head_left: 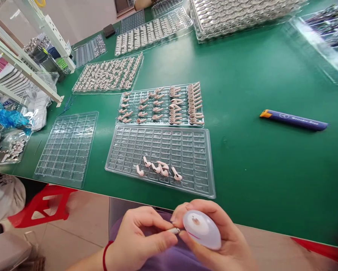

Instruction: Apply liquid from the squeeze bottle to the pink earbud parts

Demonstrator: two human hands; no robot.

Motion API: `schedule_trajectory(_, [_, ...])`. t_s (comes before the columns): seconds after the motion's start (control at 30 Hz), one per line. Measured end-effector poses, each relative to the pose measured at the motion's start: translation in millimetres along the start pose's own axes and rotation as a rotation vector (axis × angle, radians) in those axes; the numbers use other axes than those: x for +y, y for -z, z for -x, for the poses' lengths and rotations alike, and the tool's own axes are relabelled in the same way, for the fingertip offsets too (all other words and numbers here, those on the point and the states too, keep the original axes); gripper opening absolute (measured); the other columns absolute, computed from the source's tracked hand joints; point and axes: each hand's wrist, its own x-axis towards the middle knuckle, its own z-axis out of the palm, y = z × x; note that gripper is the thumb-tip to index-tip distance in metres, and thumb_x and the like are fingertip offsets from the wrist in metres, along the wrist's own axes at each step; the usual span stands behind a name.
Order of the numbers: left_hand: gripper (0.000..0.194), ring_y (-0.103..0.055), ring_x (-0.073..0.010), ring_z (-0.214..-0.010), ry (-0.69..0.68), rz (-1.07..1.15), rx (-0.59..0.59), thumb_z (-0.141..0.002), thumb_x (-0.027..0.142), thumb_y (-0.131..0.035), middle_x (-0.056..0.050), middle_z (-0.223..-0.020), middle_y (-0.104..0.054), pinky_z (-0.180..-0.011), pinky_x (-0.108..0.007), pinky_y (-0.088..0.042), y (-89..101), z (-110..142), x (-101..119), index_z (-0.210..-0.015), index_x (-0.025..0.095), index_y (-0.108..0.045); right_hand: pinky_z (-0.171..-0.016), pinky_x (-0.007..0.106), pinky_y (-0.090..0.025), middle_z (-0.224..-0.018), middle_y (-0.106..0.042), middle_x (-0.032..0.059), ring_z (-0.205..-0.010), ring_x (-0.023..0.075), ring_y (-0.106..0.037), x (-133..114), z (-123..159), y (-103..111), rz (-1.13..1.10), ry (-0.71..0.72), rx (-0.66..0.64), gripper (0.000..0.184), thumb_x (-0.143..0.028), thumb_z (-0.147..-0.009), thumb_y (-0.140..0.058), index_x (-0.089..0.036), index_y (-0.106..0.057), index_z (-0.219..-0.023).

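Note:
My left hand [146, 233], with a red cord at the wrist, pinches a small white earbud piece [173, 230] between thumb and fingertips. My right hand [214, 226] is wrapped round a translucent white, rounded plastic object [204, 231]; its full shape is hidden by the palm. The right thumb and fingertips meet the far end of the earbud piece. Both hands are over my lap, just off the table edge. Beyond them, several white earbud shells [156, 168] lie loose on a clear compartment tray [197, 150].
Behind that tray, another tray [164, 101] holds rows of earbud shells. Filled trays [109, 73] stand farther back, with a stack [242, 17] at the top. A clear tray [68, 146] lies left, a blue cutter [294, 119] right. A red stool [44, 207] stands below.

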Motion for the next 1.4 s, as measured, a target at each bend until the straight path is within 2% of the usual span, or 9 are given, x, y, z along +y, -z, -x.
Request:
schedule_trajectory(0.3, [0.023,-0.060,-0.0154,-0.067,-0.184,-0.228,0.045,-0.078,0.040,-0.077,-0.008,-0.076,-0.071,-0.065,-0.025,-0.046,-0.6,5,-3,-0.084,0.018,-0.080,-0.066,0.031,-0.057,-0.090,-0.066,0.0037,-0.078,0.0181,-0.065,7,-5,19,0.066,0.096,-0.194,0.033,-0.019,-0.084,-0.068,-0.033,-0.054,-0.111])
schedule_trajectory(0.53, [0.021,-0.061,-0.0157,-0.068,-0.165,-0.220,0.023,-0.081,0.037,-0.073,-0.009,-0.077,-0.070,-0.065,-0.024,-0.047,-1.9,5,-5,-0.086,0.018,-0.081,-0.063,0.030,-0.056,-0.089,-0.065,0.0041,-0.075,0.0175,-0.064,7,-6,18,0.047,0.099,-0.210,0.032,-0.019,-0.084,-0.068,-0.032,-0.054,-0.109])
schedule_trajectory(0.73, [0.025,-0.059,-0.0150,-0.068,-0.121,-0.151,0.010,-0.079,0.041,-0.075,-0.008,-0.076,-0.070,-0.066,-0.024,-0.046,-1.9,3,-5,-0.086,0.018,-0.082,-0.061,0.028,-0.054,-0.081,-0.064,0.0016,-0.070,0.0159,-0.062,2,-6,13,-0.017,0.061,-0.174,0.025,-0.024,-0.083,-0.070,-0.030,-0.055,-0.103])
schedule_trajectory(0.87, [0.036,-0.055,-0.0126,-0.063,0.050,0.058,-0.036,-0.071,0.053,-0.080,-0.006,-0.071,-0.068,-0.062,-0.023,-0.045,-1.2,-1,-6,-0.082,0.018,-0.082,-0.057,0.025,-0.050,-0.074,-0.061,-0.0004,-0.065,0.0145,-0.060,0,-2,4,-0.078,-0.066,-0.031,0.027,-0.036,-0.082,-0.073,-0.028,-0.053,-0.099])
schedule_trajectory(0.97, [0.051,-0.056,-0.0127,-0.060,0.157,0.230,-0.114,-0.073,0.064,-0.072,-0.008,-0.072,-0.067,-0.057,-0.023,-0.046,-0.2,-1,-13,-0.086,0.015,-0.081,-0.054,0.025,-0.048,-0.072,-0.059,-0.0006,-0.062,0.0141,-0.058,-1,0,0,-0.078,-0.116,0.011,0.031,-0.041,-0.081,-0.073,-0.027,-0.052,-0.099])
schedule_trajectory(1.07, [0.058,-0.060,-0.0152,-0.065,0.191,0.317,-0.138,-0.077,0.067,-0.065,-0.010,-0.076,-0.068,-0.055,-0.022,-0.047,0.4,-1,-19,-0.091,0.013,-0.081,-0.054,0.025,-0.047,-0.073,-0.060,-0.0007,-0.062,0.0138,-0.058,-2,0,0,-0.079,-0.140,0.003,0.032,-0.041,-0.081,-0.073,-0.027,-0.051,-0.099])
schedule_trajectory(1.17, [0.050,-0.059,-0.0139,-0.065,0.205,0.332,-0.128,-0.073,0.061,-0.074,-0.009,-0.075,-0.068,-0.056,-0.022,-0.047,-0.6,-1,-15,-0.086,0.013,-0.081,-0.054,0.024,-0.047,-0.074,-0.060,-0.0011,-0.062,0.0131,-0.058,-1,-1,2,-0.098,-0.149,0.000,0.030,-0.039,-0.081,-0.073,-0.028,-0.051,-0.098])
schedule_trajectory(1.27, [0.038,-0.055,-0.0110,-0.063,0.202,0.339,-0.104,-0.064,0.047,-0.087,-0.005,-0.073,-0.066,-0.058,-0.021,-0.046,-2.9,-1,-7,-0.084,0.016,-0.081,-0.057,0.024,-0.047,-0.075,-0.060,-0.0016,-0.064,0.0125,-0.058,-1,-1,2,-0.115,-0.146,0.003,0.030,-0.038,-0.081,-0.074,-0.028,-0.052,-0.098])
schedule_trajectory(1.4, [0.029,-0.056,-0.0113,-0.066,0.098,0.227,-0.036,-0.067,0.041,-0.086,-0.004,-0.075,-0.067,-0.063,-0.022,-0.046,-4.7,1,-4,-0.083,0.017,-0.081,-0.059,0.024,-0.047,-0.074,-0.061,-0.0019,-0.067,0.0129,-0.058,-1,0,1,-0.122,-0.117,-0.009,0.028,-0.036,-0.081,-0.074,-0.029,-0.053,-0.098])
